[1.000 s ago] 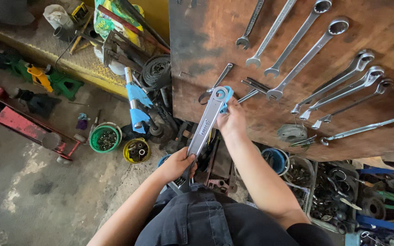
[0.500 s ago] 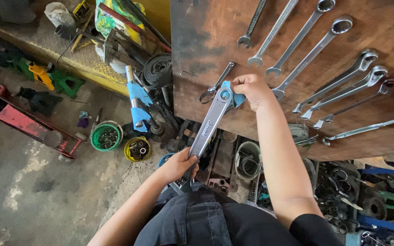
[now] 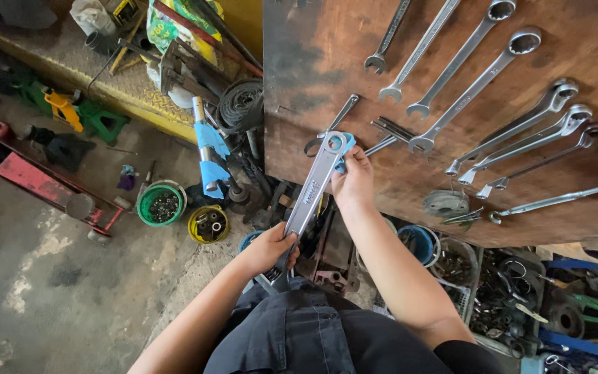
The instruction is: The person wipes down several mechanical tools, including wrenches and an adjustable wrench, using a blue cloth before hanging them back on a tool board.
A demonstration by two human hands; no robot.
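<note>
I hold a big silver combination wrench slanted against the lower left of a brown wooden tool board. My right hand grips its ring end, which is wrapped in blue tape, close to the board. My left hand clasps the lower end of the shaft above my dark trousers. Several other wrenches hang on the board to the right, and smaller tools hang just beside the ring end.
Under the board lie bins of metal parts and a blue bowl. A green bucket and a yellow tub stand on the concrete floor. A red jack lies left, with a blue-taped tool and clutter beyond.
My right hand and the wrench's ring end dropped slightly down the board compared with half a second ago. My left hand keeps its hold on the lower end.
</note>
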